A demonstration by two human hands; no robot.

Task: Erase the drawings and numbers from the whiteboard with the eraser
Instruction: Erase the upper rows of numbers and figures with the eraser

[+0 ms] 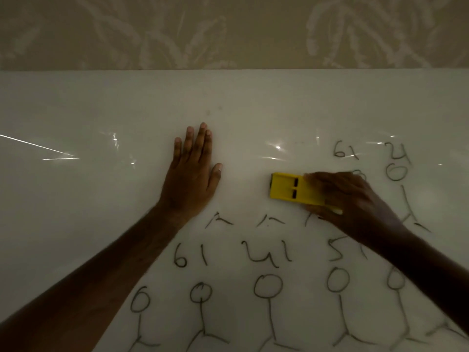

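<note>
A white whiteboard (127, 110) fills most of the view. My right hand (355, 199) grips a yellow eraser (289, 189) and presses it flat on the board at centre right. My left hand (193, 174) lies flat on the board, palm down, fingers together, to the left of the eraser. Black marker numbers "61" (190, 256), "41" (266, 254) and "5" (336, 250) sit below the hands. Under them runs a row of stick figures (269, 301). More numbers (345, 149) and a partly hidden stick figure (398, 174) lie at the upper right.
Short leftover strokes (218, 219) remain just below the eraser's level. The board's far edge (228, 70) meets a beige patterned wall (228, 31). Light glints show on the left and middle of the board.
</note>
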